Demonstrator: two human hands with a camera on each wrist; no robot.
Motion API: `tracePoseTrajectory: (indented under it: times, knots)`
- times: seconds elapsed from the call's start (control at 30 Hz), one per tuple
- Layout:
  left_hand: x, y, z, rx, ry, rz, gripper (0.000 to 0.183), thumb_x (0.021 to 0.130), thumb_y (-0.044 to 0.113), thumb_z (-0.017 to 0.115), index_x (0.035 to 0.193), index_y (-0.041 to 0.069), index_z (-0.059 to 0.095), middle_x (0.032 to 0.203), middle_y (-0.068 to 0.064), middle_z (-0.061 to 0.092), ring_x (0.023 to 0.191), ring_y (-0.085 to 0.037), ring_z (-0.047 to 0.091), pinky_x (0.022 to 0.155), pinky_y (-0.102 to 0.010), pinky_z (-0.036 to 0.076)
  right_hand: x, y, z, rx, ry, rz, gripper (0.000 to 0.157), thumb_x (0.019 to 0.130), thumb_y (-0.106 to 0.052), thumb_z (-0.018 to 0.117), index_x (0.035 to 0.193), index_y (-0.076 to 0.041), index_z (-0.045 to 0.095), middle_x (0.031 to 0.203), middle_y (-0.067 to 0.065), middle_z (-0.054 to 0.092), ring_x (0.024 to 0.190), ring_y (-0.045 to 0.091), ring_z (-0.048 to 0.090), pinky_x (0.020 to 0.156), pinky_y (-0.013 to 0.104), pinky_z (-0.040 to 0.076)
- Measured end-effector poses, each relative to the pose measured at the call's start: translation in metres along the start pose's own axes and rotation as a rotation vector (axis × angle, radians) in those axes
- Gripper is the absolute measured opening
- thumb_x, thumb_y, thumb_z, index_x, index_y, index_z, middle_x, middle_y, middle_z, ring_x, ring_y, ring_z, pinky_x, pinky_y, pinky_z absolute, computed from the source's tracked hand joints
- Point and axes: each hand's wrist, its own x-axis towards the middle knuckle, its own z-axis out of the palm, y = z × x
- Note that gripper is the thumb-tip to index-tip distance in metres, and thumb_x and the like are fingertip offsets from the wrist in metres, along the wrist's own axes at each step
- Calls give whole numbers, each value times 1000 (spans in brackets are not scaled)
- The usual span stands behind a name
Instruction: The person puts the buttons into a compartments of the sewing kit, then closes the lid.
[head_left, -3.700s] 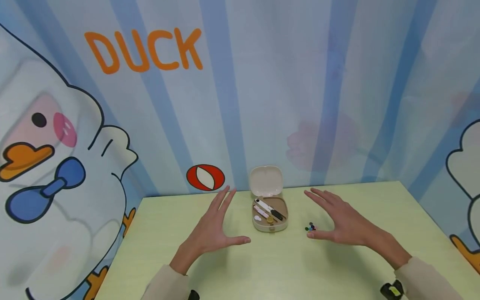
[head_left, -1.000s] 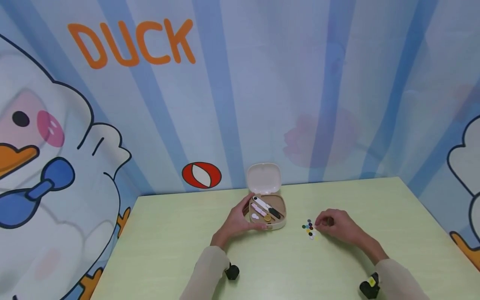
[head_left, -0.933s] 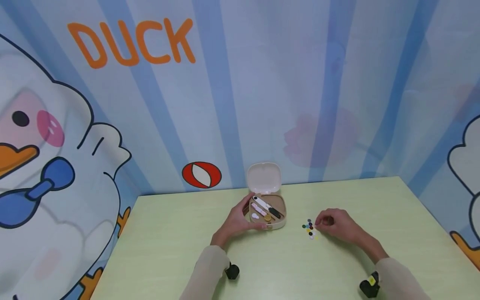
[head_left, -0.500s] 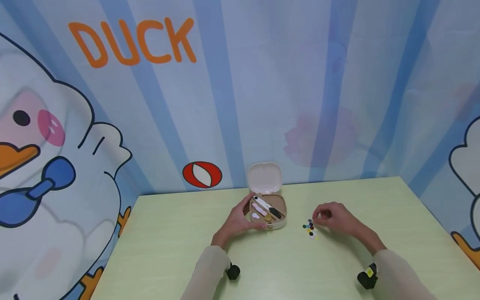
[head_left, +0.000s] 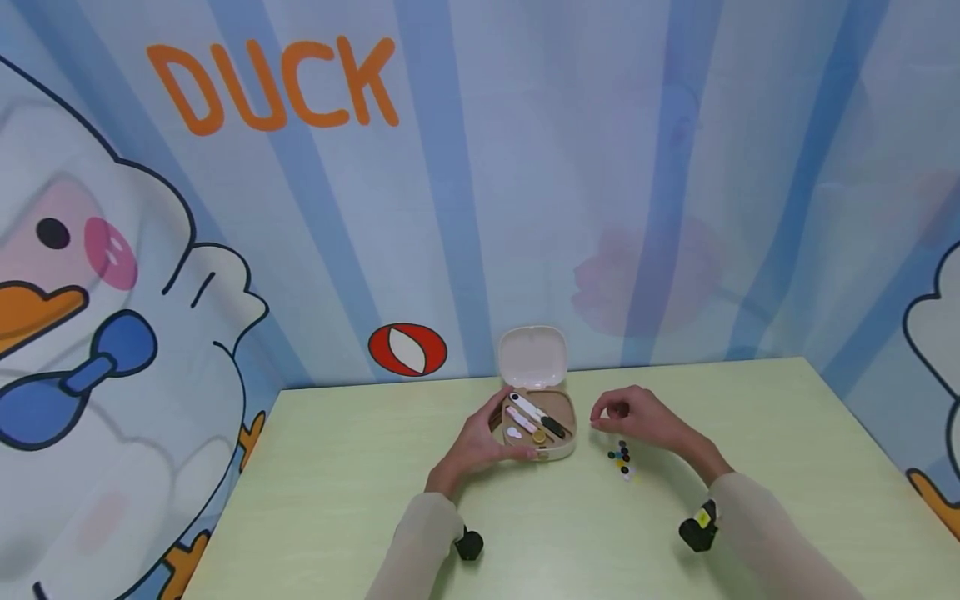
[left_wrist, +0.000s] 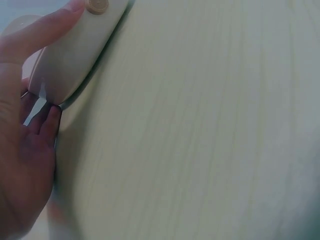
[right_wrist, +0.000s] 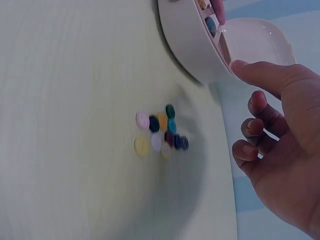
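Note:
My left hand (head_left: 476,437) grips the left side of an open sewing kit case (head_left: 561,451), thumb across its front by a round brown clasp (left_wrist: 97,5). Inside lie a white-and-black pen-like tool (head_left: 536,414), a pink stick (head_left: 521,419) and a round gold piece (head_left: 539,437). To the right of the case, my right hand (head_left: 637,417) is raised, thumb and forefinger pinching a small pale button (head_left: 593,423), mostly hidden by the fingertips. Below that hand a cluster of colored buttons (right_wrist: 162,131) lies on the table.
The raised lid (head_left: 533,357) of the case stands near the striped backdrop (head_left: 510,167) at the back edge of the pale table (head_left: 337,500). A black wrist camera (head_left: 470,545) hangs under the left sleeve (head_left: 420,533), another device (head_left: 698,527) under the right.
Both hands first hovered apart; the left took hold of the case. The right went to the buttons, then lifted away left and back toward the case with a button. The left hand stayed put recently.

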Motion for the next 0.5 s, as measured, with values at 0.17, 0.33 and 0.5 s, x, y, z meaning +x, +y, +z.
tracePoseTrajectory:
  times: [0.17,0.33,0.5]
  knots:
    - [-1,1,-1,-7,6,-3,112,74,30,97,165,23,30,164,-1,38,148,-23,40,122,-39,34,14,-9,9,28,-17,-30,6,97,-13,75,99,-8,78,66,-4,51,56,7,41,53,24,37]
    - [-1,2,0,-13,11,-4,111,74,31,97,164,24,32,163,0,40,147,-23,41,122,-41,35,21,-19,15,21,-22,-19,6,97,-9,74,100,-6,78,69,-2,54,58,9,43,54,24,38]
    - [-2,3,0,-16,12,-9,111,74,32,97,164,25,32,163,0,40,147,-24,42,121,-43,35,25,-25,17,-2,-20,19,5,96,-8,74,98,-5,77,72,-1,57,62,12,47,55,25,39]
